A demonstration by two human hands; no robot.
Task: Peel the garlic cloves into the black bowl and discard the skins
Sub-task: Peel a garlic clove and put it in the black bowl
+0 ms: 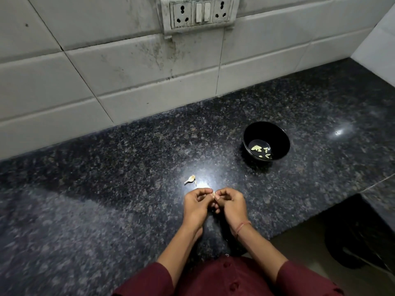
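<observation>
My left hand [195, 205] and my right hand [229, 202] meet fingertip to fingertip just above the dark granite counter [106, 199]. Together they pinch a small garlic clove [213, 193], mostly hidden by the fingers. The black bowl [277, 135] stands to the upper right of my hands and holds several pale peeled cloves [261, 151]. A garlic piece with papery skin [190, 180] lies on the counter just left of and beyond my hands. A thin scrap of skin [203, 185] lies right in front of my fingers.
A tiled wall [128, 82] with a socket panel [201, 12] runs along the back of the counter. The counter's edge steps down at the right [320, 212], where a dark bin-like object [359, 236] sits on the floor below.
</observation>
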